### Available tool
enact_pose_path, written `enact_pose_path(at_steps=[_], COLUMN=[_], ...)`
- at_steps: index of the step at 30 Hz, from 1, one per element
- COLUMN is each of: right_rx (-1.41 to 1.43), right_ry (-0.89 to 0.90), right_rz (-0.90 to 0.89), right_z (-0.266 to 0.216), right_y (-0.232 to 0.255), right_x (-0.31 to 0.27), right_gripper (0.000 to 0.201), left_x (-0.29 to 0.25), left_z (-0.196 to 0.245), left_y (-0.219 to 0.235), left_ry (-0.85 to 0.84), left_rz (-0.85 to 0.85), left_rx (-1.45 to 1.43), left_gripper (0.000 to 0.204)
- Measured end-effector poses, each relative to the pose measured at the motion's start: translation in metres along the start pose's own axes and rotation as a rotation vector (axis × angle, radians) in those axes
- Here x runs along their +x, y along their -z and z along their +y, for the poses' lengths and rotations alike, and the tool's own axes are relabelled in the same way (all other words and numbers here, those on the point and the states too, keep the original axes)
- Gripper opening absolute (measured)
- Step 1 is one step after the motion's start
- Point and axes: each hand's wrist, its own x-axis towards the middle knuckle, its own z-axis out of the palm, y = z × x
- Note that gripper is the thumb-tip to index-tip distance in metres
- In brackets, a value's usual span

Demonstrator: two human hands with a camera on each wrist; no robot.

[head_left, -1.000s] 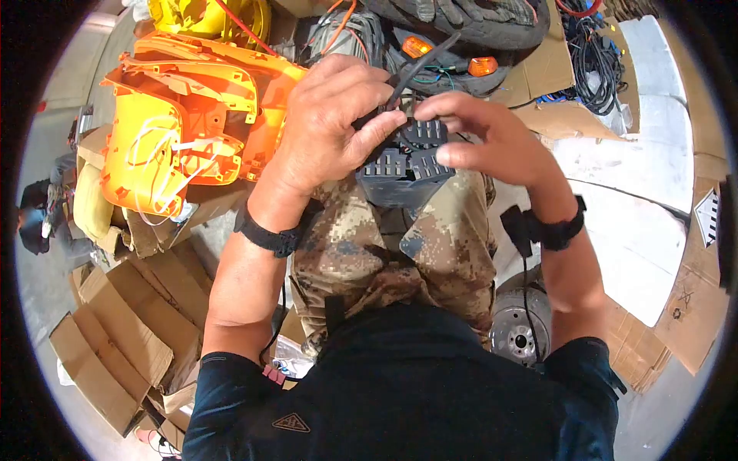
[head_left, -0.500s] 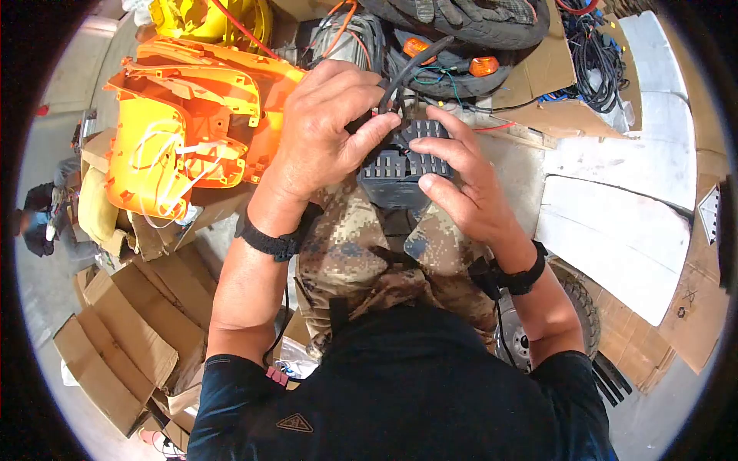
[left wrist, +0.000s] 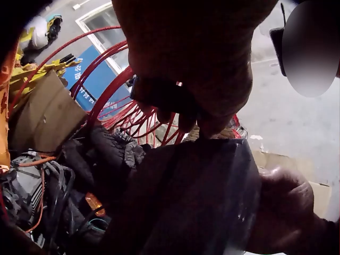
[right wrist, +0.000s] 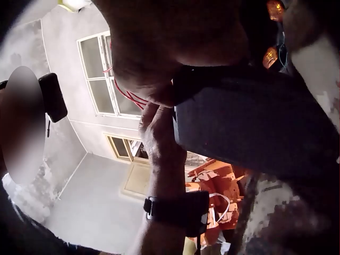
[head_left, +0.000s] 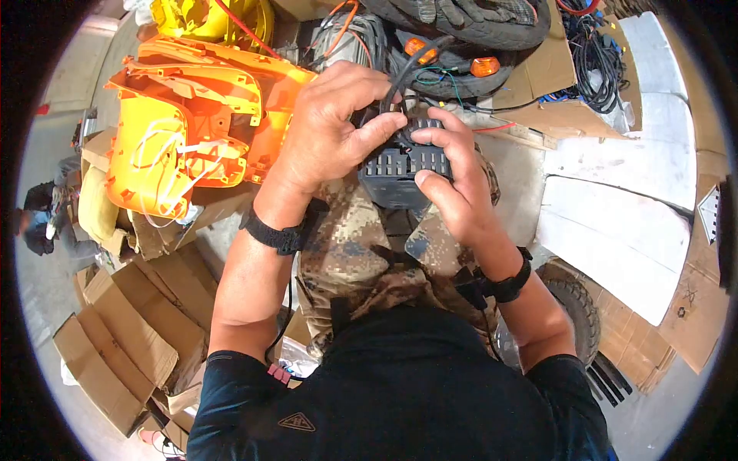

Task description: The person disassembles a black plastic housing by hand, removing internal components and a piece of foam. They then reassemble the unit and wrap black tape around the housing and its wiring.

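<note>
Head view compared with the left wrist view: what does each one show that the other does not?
Only the head view shows the orange plastic shell, flattened cardboard boxes and the right hand. Only the left wrist view shows red wire hoops and a blue panel. Both show the left hand gripping the dark slotted box.

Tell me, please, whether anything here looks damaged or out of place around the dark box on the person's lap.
The orange plastic shell lies tilted among flattened cardboard, loose white wires hanging from it. The dark box, gripped by the left hand and right hand, shows no visible damage.
</note>
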Motion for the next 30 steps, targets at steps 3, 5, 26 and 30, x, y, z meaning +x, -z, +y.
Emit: enact_pose_path(at_steps=[3,5,26,30], right_rx=[-0.041,-0.059,0.016,0.031], right_ry=[0.005,0.004,-0.007,0.011], right_rz=[0.012,0.019,0.067,0.074], right_z=[-0.004,-0.007,-0.004,-0.002], right_y=[-0.003,-0.004,-0.005,-0.003], right_x=[0.000,0.001,-0.004,-0.006], right_gripper=[0.044,0.044,0.046,0.047], left_x=[-0.008,-0.014,-0.058,-0.048], left_z=[-0.002,0.003,-0.004,0.000], left_y=[-0.006,-0.005,0.001,0.004], left_ry=[0.241,0.428,0.697,0.745], left_rz=[-0.031,-0.065,-0.166,-0.212], left_rx=[-0.190,-0.279,-0.611,-0.614], left_gripper=[0.039,0.049,0.091,0.090])
